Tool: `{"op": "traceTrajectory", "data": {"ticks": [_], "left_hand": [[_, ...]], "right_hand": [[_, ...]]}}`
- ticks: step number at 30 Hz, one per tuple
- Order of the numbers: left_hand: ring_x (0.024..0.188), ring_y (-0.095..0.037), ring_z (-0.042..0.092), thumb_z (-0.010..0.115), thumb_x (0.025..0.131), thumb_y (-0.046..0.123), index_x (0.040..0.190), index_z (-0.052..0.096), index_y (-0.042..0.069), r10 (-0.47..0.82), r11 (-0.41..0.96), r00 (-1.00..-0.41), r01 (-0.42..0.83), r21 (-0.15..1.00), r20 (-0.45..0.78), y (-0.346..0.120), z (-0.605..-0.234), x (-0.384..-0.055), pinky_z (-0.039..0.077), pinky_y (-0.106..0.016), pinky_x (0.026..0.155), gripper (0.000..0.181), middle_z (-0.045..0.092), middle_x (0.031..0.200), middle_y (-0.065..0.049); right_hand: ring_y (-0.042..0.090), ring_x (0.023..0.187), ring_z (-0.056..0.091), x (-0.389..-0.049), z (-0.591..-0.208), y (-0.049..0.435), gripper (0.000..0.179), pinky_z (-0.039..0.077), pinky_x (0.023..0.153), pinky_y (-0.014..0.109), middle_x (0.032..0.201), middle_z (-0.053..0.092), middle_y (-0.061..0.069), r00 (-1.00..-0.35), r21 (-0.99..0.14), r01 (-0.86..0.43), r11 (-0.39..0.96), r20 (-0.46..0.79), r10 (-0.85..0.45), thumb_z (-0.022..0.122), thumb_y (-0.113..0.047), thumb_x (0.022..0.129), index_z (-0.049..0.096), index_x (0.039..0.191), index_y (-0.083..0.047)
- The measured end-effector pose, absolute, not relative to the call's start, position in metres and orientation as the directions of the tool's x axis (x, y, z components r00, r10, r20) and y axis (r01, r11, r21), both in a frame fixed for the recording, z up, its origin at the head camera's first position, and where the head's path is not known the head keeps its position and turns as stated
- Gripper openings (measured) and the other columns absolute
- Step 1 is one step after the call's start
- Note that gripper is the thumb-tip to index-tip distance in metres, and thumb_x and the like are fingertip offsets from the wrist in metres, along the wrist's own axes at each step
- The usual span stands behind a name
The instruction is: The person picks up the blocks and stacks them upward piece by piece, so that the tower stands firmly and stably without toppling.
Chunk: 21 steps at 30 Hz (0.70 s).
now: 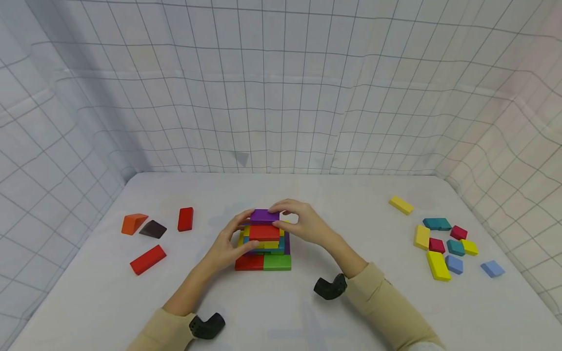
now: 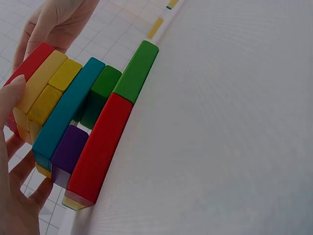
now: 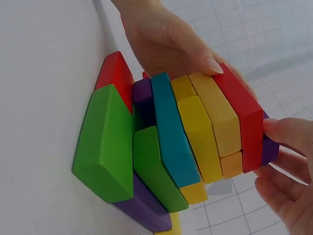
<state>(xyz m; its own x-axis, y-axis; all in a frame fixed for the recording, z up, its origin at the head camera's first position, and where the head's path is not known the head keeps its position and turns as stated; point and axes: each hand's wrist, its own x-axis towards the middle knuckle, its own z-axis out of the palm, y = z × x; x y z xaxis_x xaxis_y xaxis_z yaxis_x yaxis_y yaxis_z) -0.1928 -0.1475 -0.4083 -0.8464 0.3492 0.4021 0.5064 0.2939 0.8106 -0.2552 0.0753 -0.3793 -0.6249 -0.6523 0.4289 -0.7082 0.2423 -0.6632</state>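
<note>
A layered tower of coloured blocks stands at the middle of the table, with a red block (image 1: 249,263) and a green block (image 1: 277,263) at its front base. Teal (image 3: 175,132), yellow (image 3: 199,134) and cream (image 3: 215,115) layers rise above them. Near the top lies a red block (image 1: 264,232), topped by a purple block (image 1: 265,217). My right hand (image 1: 305,225) pinches the purple block's right end between thumb and fingers. My left hand (image 1: 225,248) grips the tower's left side, thumb at the front by the cream and red layers, fingers reaching behind.
Two red blocks (image 1: 185,219) (image 1: 148,260), an orange wedge (image 1: 133,224) and a dark wedge (image 1: 153,229) lie to the left. Several yellow (image 1: 438,265), teal (image 1: 436,224), crimson (image 1: 458,232) and blue (image 1: 492,268) blocks are scattered at right. Grid-patterned sheets (image 1: 281,97) hang around the table.
</note>
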Motion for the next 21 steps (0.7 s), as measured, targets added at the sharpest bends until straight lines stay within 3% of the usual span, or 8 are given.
{"op": "traceTrajectory", "data": {"ticks": [6, 16, 21], "left_hand": [[0.116, -0.019, 0.043, 0.063, 0.079, -0.006, 0.137, 0.032, -0.001, 0.352, 0.291, -0.840, 0.517, 0.805, 0.412, -0.147, -0.408, -0.193, 0.033, -0.057, 0.096, 0.066, 0.040, 0.135, -0.021], [0.116, -0.032, 0.043, 0.063, 0.080, -0.005, 0.138, 0.032, 0.000, 0.349, 0.291, -0.846, 0.507, 0.811, 0.404, -0.147, -0.408, -0.193, 0.033, -0.057, 0.096, 0.066, 0.040, 0.135, -0.020], [0.116, -0.029, 0.043, 0.064, 0.079, -0.005, 0.138, 0.032, 0.000, 0.337, 0.295, -0.849, 0.506, 0.811, 0.407, -0.147, -0.409, -0.192, 0.034, -0.057, 0.096, 0.067, 0.041, 0.134, -0.020]], "right_hand": [[0.014, 0.100, 0.057, -0.256, -0.379, 0.075, 0.025, 0.049, 0.086, 0.028, 0.107, 0.063, 0.006, -0.627, -0.666, -0.704, 0.245, 0.421, -0.656, 0.067, -0.006, 0.082, 0.063, 0.106, -0.003], [0.020, 0.102, 0.056, -0.256, -0.379, 0.080, 0.030, 0.049, 0.087, 0.031, 0.111, 0.061, 0.008, -0.624, -0.660, -0.713, 0.237, 0.444, -0.644, 0.067, -0.008, 0.082, 0.061, 0.111, -0.003], [0.031, 0.100, 0.058, -0.259, -0.371, 0.114, 0.032, 0.049, 0.086, 0.038, 0.113, 0.059, 0.017, -0.686, -0.646, -0.704, 0.296, 0.510, -0.519, 0.064, -0.001, 0.083, 0.058, 0.114, 0.004]]}}
